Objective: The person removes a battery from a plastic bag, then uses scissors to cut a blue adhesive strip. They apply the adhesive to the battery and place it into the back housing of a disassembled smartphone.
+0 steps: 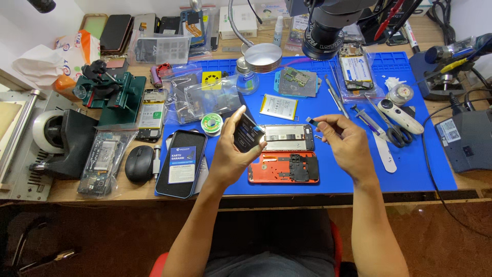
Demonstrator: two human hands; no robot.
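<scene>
Head view. Left hand is raised above the blue mat, its grip clamped around the edges of a dark flat phone battery, which is tilted up on edge and clear of the counter. Right hand is also raised, thumb and forefinger pinched together on a small grey strip or tab; too small to tell whether it is tape, a flex or a pull tab. The two hands are apart, with the opened phone lying on the mat between and just beyond them, its shielded inside facing up. Nearer, touching or just beside it, lies the orange frame with a black plate.

Right of the hands: scissors, tweezers. Left of them: solder wick reel, a second phone with a card on it, a mouse. A microscope head hangs over the far edge of the mat.

Judgement: the step in hand looks like battery handling, with the cell out of the phone body and the strip separate from it. Next move would call for a steady pinch on the strip and no bending of the cell.
</scene>
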